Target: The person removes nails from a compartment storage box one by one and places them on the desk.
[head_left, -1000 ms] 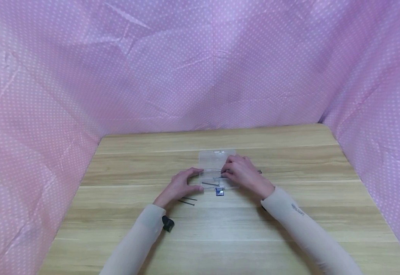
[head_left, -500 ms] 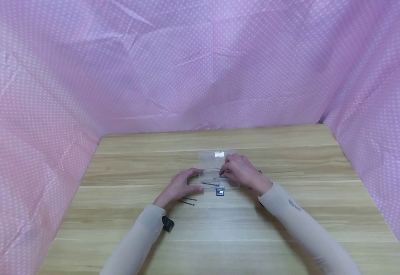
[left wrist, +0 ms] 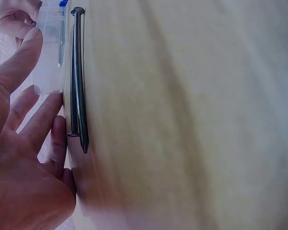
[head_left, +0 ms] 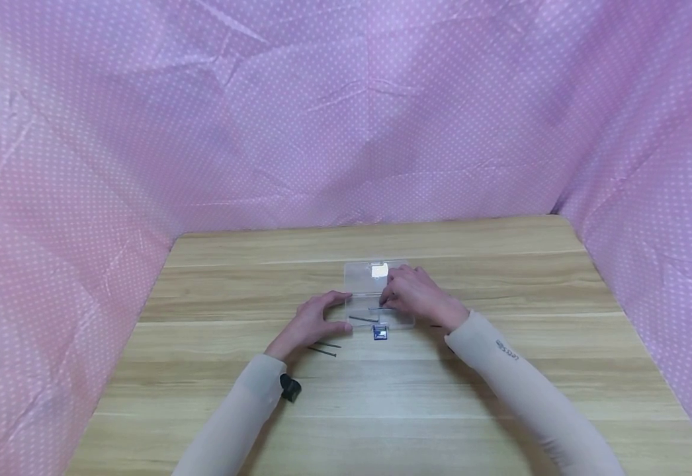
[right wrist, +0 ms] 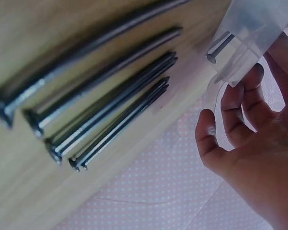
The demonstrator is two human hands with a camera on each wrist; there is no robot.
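Note:
A clear plastic box [head_left: 362,277] lies with its lid back at the table's middle. My left hand [head_left: 313,320] holds its left end, thumb at the front corner and fingers at the rear. Over the box's right part, my right hand [head_left: 414,294] has curled fingers and pinches what looks like a nail, mostly hidden by the fingers. One nail [head_left: 364,318] lies in the front of the box, and another thin nail [head_left: 376,308] shows just left of the right fingertips. In the right wrist view, the box wall [right wrist: 251,36] hides the fingertips.
Two nails [left wrist: 78,72] lie side by side on the table near my left wrist. Several nails [right wrist: 110,110] of different thickness lie beside my right hand. A small blue tag [head_left: 380,332] sits at the box front. Pink dotted cloth [head_left: 346,132] surrounds the wooden table [head_left: 382,410].
My right hand and forearm have shifted slightly left over the box. A bright reflection now shows on the lid. The left hand and box stay put.

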